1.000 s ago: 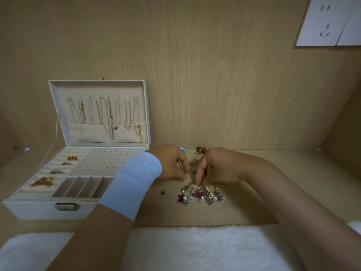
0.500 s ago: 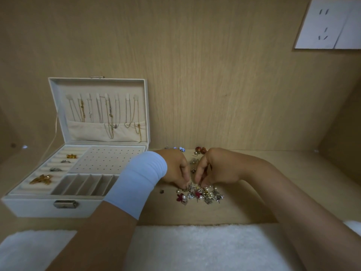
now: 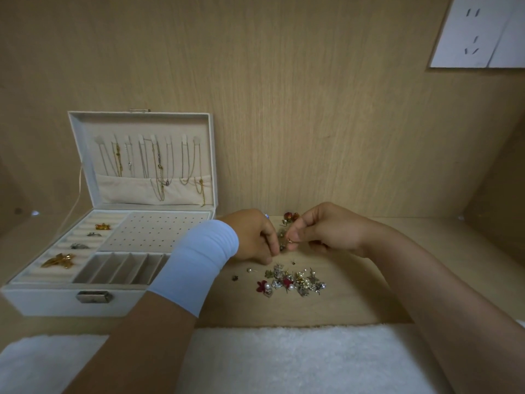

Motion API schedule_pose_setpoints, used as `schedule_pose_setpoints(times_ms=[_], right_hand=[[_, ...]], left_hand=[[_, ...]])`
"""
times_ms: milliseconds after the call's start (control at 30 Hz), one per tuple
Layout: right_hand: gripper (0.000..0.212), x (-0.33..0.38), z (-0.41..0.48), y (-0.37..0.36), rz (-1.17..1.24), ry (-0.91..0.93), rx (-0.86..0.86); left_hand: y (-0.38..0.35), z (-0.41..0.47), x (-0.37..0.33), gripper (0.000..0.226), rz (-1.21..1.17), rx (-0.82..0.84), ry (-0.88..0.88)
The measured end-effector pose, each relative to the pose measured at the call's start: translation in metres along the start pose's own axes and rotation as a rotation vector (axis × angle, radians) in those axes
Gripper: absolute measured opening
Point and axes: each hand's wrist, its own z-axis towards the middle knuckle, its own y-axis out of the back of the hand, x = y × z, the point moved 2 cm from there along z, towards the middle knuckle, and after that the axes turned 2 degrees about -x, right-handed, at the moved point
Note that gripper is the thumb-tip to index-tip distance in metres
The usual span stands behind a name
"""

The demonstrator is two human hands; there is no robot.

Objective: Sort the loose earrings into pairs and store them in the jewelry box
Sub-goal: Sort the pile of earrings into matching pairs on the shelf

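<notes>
A heap of several loose earrings (image 3: 294, 281), red, pearl, silver and gold, lies on the wooden shelf. Just above the heap my right hand (image 3: 326, 230) pinches a small gold earring (image 3: 289, 240) between thumb and fingertips. My left hand (image 3: 252, 237), with a pale blue wrist sleeve, has its fingers curled and pinches a small dark earring (image 3: 281, 248) right beside it. The white jewelry box (image 3: 93, 297) stands open at the left, with a perforated earring panel (image 3: 153, 231) and divided slots.
Necklaces (image 3: 153, 163) hang inside the box lid. Brooches and rings, one a gold leaf (image 3: 58, 260), sit in the box's left rolls. Red earrings (image 3: 290, 216) lie by the back wall. A white fluffy towel (image 3: 284, 359) covers the front edge. Two single studs (image 3: 241, 275) lie left of the heap.
Both hands have lifted from the heap, each with a small earring pinched, and now meet just above it. The heap looks slightly spread.
</notes>
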Motion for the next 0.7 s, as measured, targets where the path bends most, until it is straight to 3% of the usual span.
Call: schedule_pose_setpoints(times_ms=[300, 700], right_hand=[[0.013, -0.006, 0.001, 0.000, 0.339, -0.199, 0.114], [0.013, 0.000, -0.001, -0.006, 0.263, -0.173, 0.110]], left_hand=[[0.000, -0.002, 0.000, 0.019, 0.083, 0.064, 0.037], [0.027, -0.021, 0.009, 0.023, 0.111, 0.137, 0.142]])
